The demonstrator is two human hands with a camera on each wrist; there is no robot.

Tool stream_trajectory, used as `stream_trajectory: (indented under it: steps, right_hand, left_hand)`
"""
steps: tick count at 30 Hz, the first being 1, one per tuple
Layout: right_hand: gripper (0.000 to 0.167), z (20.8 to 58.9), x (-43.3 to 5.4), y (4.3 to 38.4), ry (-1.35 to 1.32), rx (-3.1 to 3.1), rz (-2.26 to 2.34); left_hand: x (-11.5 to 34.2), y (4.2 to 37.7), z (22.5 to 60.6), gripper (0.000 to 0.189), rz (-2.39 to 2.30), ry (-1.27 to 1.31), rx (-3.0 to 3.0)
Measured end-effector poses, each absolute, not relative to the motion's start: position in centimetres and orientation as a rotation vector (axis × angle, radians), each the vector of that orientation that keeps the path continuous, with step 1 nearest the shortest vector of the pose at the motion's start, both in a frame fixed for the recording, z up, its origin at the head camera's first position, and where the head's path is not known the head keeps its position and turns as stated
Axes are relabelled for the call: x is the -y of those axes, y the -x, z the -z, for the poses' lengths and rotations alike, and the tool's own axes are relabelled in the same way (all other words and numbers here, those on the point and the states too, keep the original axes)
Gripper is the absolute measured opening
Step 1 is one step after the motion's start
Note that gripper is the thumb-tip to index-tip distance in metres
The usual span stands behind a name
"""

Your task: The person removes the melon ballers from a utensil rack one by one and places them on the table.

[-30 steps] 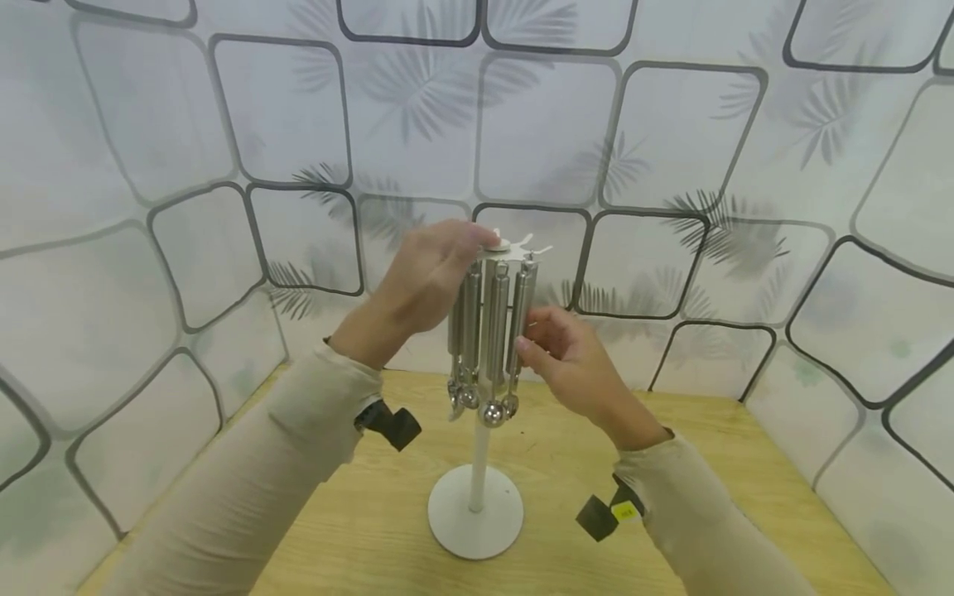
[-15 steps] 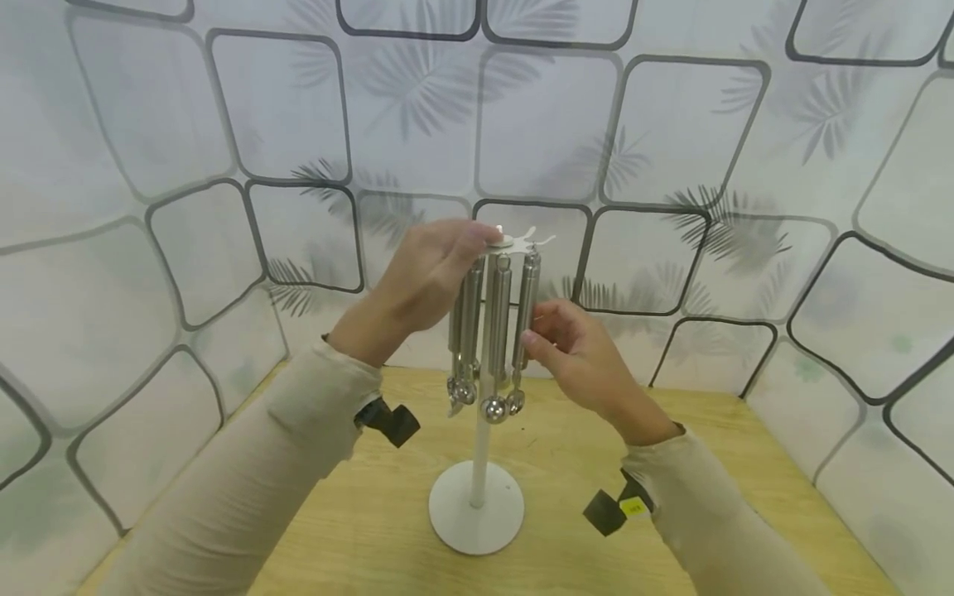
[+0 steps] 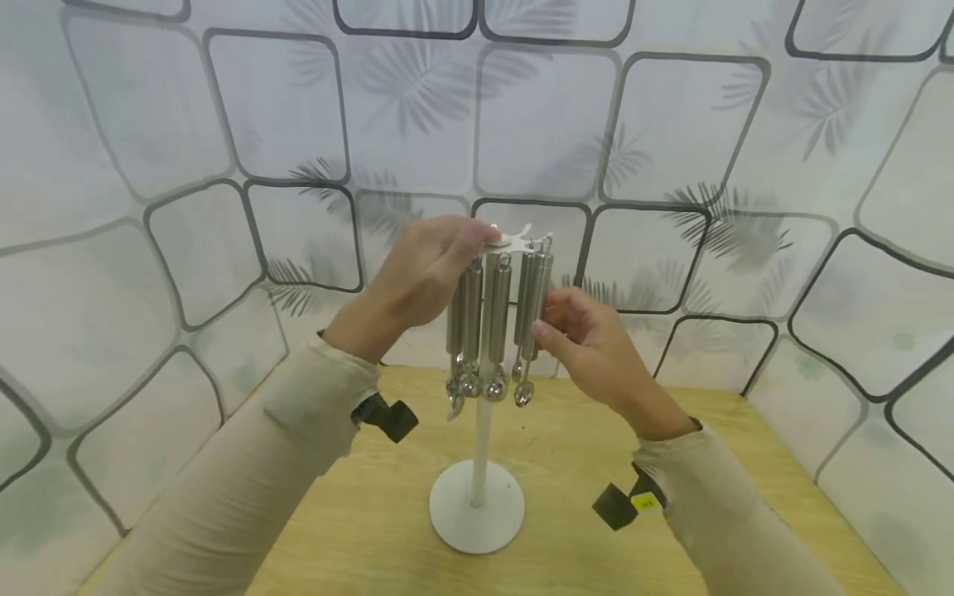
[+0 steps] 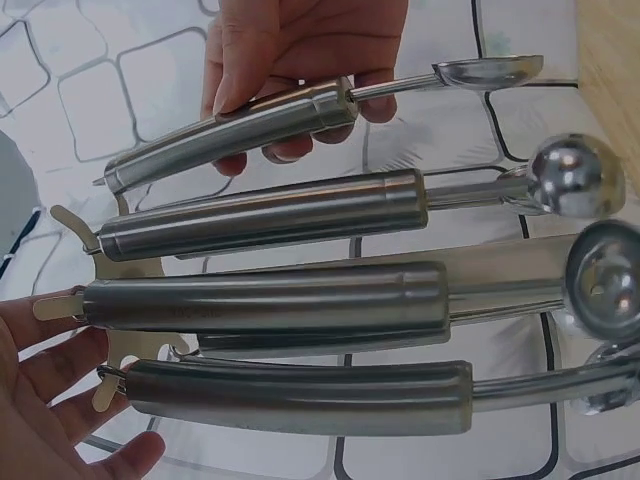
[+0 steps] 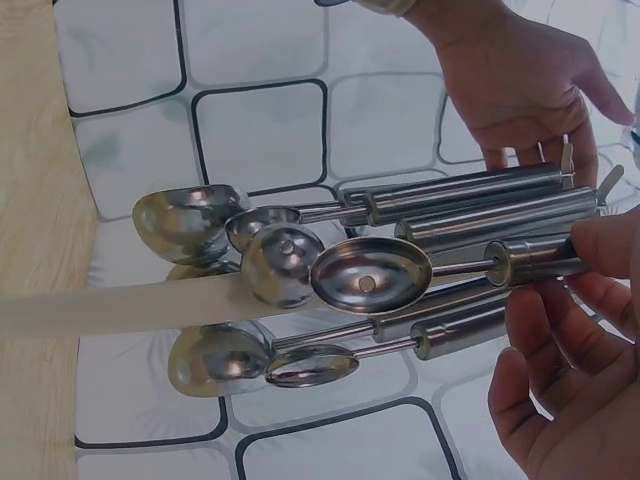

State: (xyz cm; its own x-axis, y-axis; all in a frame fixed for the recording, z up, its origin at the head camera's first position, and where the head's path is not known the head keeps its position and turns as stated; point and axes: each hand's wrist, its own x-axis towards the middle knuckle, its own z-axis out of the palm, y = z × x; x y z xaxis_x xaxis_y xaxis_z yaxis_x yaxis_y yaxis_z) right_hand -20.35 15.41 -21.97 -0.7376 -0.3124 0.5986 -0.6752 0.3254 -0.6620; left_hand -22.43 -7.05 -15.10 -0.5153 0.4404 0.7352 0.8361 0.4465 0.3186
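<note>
Several steel scoops hang by their handles from the white hook plate (image 3: 519, 242) of an upright utensil rack. My left hand (image 3: 425, 269) grips the top of this rack, its fingers reaching in among the hooks in the left wrist view. With thumb and fingers my right hand (image 3: 592, 348) pinches the handle of an oval scoop (image 5: 370, 275) on the rack's right side. That scoop's handle (image 4: 230, 135) slants away from its neighbours, its upper end at a hook. Close beside it hang a ball-shaped scoop (image 4: 575, 177) and others, partly overlapping.
The rack's white post (image 3: 483, 430) rises from a round base (image 3: 477, 530) on a wooden tabletop (image 3: 373, 497). A patterned white cloth (image 3: 544, 124) encloses the back and sides. A camera block (image 3: 614, 507) hangs at the right wrist, another (image 3: 398, 420) at the left.
My right hand has moved right and slightly up, swinging the pinched scoop outward from the others. The hanging scoops have shifted a little. My left hand has stayed on the rack's top.
</note>
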Motion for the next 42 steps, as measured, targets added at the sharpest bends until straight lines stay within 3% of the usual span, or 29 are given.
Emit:
stream_trajectory:
  steps: [18,25,42]
  right_hand:
    - [0.018,22.0,-17.9,19.9,-0.781,2.225,-1.371]
    - [0.019,23.1,-19.5,20.2,-0.743,2.221,-1.392]
    - [0.023,26.4,-22.0,20.8,-0.648,2.249,-1.444]
  left_hand:
    - [7.9,21.8,14.5,0.049,0.901,1.043,2.224]
    - [8.2,21.6,13.8,0.056,0.928,1.042,2.33]
    - [7.5,22.0,14.3,0.045,0.844,1.045,2.206]
